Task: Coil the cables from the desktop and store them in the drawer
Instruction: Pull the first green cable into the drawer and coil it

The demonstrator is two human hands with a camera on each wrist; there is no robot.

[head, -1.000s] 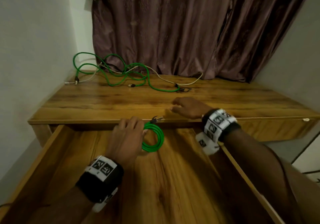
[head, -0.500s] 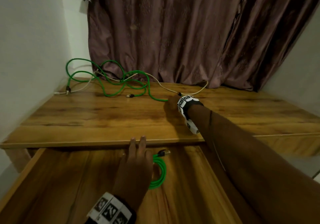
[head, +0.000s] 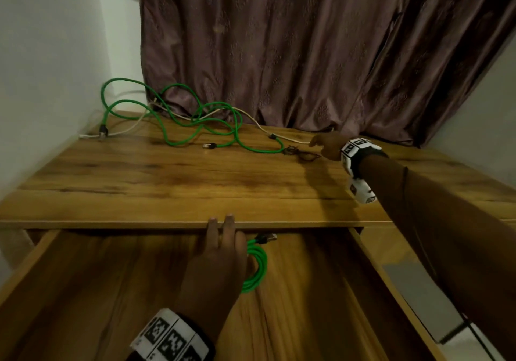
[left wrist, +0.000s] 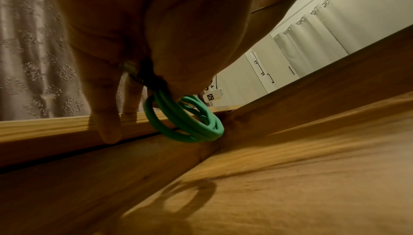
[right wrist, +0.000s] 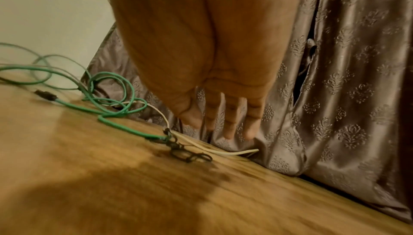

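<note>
My left hand [head: 220, 251] is inside the open drawer [head: 83, 291], just below the desk's front edge. Its thumb pinches a coiled green cable [head: 258, 265] against the fingers while the other fingers point forward. In the left wrist view the coiled green cable [left wrist: 187, 122] hangs a little above the drawer floor. My right hand [head: 325, 145] reaches to the back of the desktop [head: 195, 182], fingers [right wrist: 232, 120] straight and holding nothing. It hovers over a white cable [right wrist: 223, 152] and a small black wire tie [right wrist: 190, 155]. A loose green cable [head: 178, 120] sprawls at the back left.
A brown patterned curtain [head: 279, 53] hangs right behind the desk. A white wall [head: 42, 67] closes the left side. The drawer's right wall [head: 391, 291] runs beneath my right forearm. White cabinets [left wrist: 268, 72] stand off to the right.
My right hand left the desk's front edge and reached to the back, near the cable ends. My left hand stayed in the drawer with the coil, its fingers now straighter.
</note>
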